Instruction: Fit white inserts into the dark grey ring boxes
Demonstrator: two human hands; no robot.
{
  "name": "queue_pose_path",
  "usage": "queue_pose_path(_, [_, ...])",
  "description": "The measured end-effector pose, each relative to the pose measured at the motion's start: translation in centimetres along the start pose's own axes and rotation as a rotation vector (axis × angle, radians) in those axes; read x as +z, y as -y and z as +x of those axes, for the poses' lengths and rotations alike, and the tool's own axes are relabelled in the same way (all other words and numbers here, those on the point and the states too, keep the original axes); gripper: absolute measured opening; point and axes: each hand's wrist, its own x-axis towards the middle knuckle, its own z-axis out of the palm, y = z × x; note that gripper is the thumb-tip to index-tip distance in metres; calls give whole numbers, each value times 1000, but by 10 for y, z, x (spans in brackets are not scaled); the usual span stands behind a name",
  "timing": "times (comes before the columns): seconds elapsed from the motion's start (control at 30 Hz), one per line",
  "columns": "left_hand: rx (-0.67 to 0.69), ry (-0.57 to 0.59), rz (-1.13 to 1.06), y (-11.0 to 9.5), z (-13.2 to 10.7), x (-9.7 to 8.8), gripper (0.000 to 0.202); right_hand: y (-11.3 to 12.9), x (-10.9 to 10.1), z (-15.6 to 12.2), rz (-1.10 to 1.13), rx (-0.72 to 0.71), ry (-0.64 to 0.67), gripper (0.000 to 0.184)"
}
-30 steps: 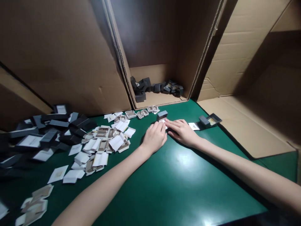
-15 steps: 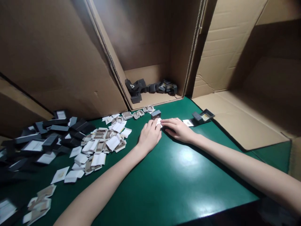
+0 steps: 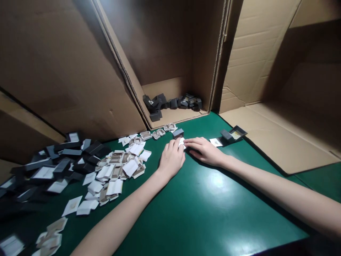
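My left hand [image 3: 172,159] and my right hand [image 3: 204,150] lay together on the green table [image 3: 186,213], just above the middle of the frame. The fingertips of both hands met on a small white paper insert [image 3: 182,142], which was pinched between them. Whether the insert was flat or folded could not be determined, because the fingers covered most of it. A small grey box [image 3: 178,133] stood just beyond the insert, near my left fingertips; contact with it could not be confirmed.

To the right of my right hand, a white card [image 3: 216,142] lay flat on the table. Just beside it sat an open grey box with its lid [image 3: 233,134], at the edge of a flat cardboard sheet [image 3: 279,142] in the right of the frame.

A loose pile of white and tan inserts [image 3: 119,167] lay left of centre. A heap of dark grey box parts [image 3: 58,163] lay at the far left. A large open carton [image 3: 170,71] stood in the upper centre, with several finished grey boxes [image 3: 173,103] lying on its floor.
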Motion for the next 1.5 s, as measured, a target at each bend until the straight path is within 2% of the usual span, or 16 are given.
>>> queue_pose_path(0.23, [-48,18,16,3,-1,2,26,2,-1,0,36,-31,32,36])
queue_pose_path(0.33, [-71,27,-44,3,-1,6,27,0,-4,1,117,-35,-23,32])
queue_pose_path(0.43, [-79,22,-76,4,-2,8,26,-5,-8,1,164,86,-194,27])
queue_pose_path(0.53, [-83,15,-104,4,-4,8,25,-9,-12,1,111,226,-330,21])
queue_pose_path(0.7, [-7,1,-194,9,-4,4,35,-10,-13,2,98,250,-299,17])
queue_pose_path(0.77, [54,-20,-223,16,-3,-4,40,-11,-12,1,125,338,-326,17])
queue_pose_path(0.87, [77,-15,-287,34,-2,-19,37,-14,-12,-1,208,477,-419,18])
queue_pose_path(0.93, [59,47,-323,49,-2,-29,30,-14,-13,-3,221,486,-451,18])
queue_pose_path(1.0, [34,125,-342,64,-4,-37,27,-13,-17,-5,167,418,-436,19])
queue_pose_path(1.13, [-36,366,-424,93,-9,-46,29,-9,-28,-10,33,277,-392,22])
queue_pose_path(1.2, [-102,490,-442,105,-11,-48,33,-12,-33,-14,-23,293,-400,22])
queue_pose_path(1.3, [-195,606,-407,121,-15,-50,40,-21,-35,-18,-110,350,-362,20])
queue_pose_path(1.43, [-252,677,-382,137,-20,-46,46,-32,-33,-20,-148,436,-195,16])
queue_pose_path(1.5, [-264,687,-385,142,-22,-43,47,-33,-34,-20,-144,485,-154,14])
